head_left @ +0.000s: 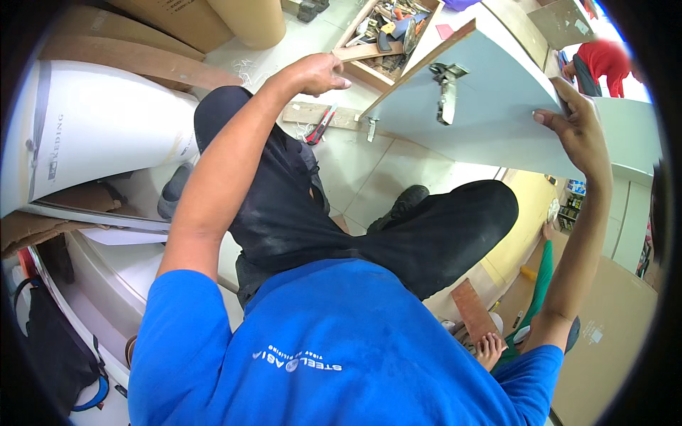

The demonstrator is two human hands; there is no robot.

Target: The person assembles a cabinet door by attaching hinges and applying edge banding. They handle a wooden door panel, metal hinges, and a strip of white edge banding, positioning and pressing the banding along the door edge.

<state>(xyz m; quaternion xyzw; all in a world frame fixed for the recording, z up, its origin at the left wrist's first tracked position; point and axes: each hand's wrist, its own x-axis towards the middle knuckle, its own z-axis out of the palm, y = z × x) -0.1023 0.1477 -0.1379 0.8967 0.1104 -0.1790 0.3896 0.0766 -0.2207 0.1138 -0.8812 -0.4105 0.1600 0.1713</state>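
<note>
A pale grey-blue cabinet door panel [490,106] is tilted up in front of me. My right hand [579,124] grips its right edge, thumb on the grey-blue face. A metal hinge [447,92] is fixed to that face, and a smaller-looking hinge [371,129] sits near the lower left corner. My left hand [320,74] is raised beside the wooden tool tray, apart from the panel, with its fingers curled in; whatever they may hold is hidden. A red and black utility knife [322,126] lies on a wood strip [302,113] below it.
The wooden tool tray [362,71] holds mixed tools. White wrapped rolls or sheets [114,131] stand at left, with cardboard [170,28] behind. A green-sleeved person [543,277] holds a brown board [476,310] at lower right; a red-shirted person [602,67] bends at far right.
</note>
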